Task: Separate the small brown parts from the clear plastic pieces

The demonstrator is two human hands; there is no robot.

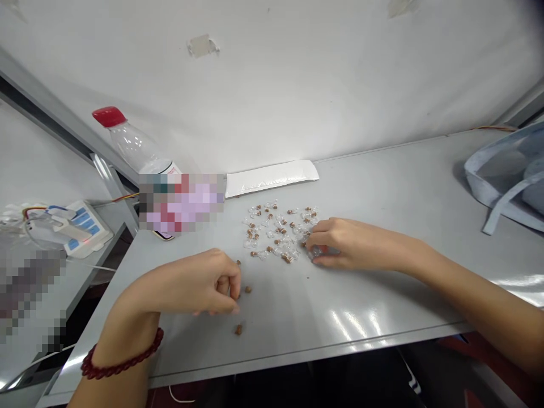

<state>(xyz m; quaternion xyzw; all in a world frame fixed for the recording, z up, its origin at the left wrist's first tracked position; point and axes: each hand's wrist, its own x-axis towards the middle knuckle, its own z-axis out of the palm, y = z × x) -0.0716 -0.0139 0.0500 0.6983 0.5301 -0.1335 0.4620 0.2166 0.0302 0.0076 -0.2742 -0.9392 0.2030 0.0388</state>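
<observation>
A loose group of tiny clear glass vials (276, 229) with brown cork stoppers lies on the grey table (297, 306). My right hand (340, 243) rests at the group's right side, its fingertips pinched around a tiny glass vial (317, 252). My left hand (199, 283) is curled just left of the group, with a dark red bead bracelet (123, 354) on its wrist. Beside its fingertips lie loose brown corks (247, 289), and another cork (238, 329) sits nearer the table's front edge. Whatever my left fingers may hold is hidden.
A white padded envelope (271, 178) lies against the back wall, near a plastic bottle with a red cap (136, 141). A pixelated patch (181, 203) covers something beside it. A pale blue bag (510, 175) sits at the right end of the table.
</observation>
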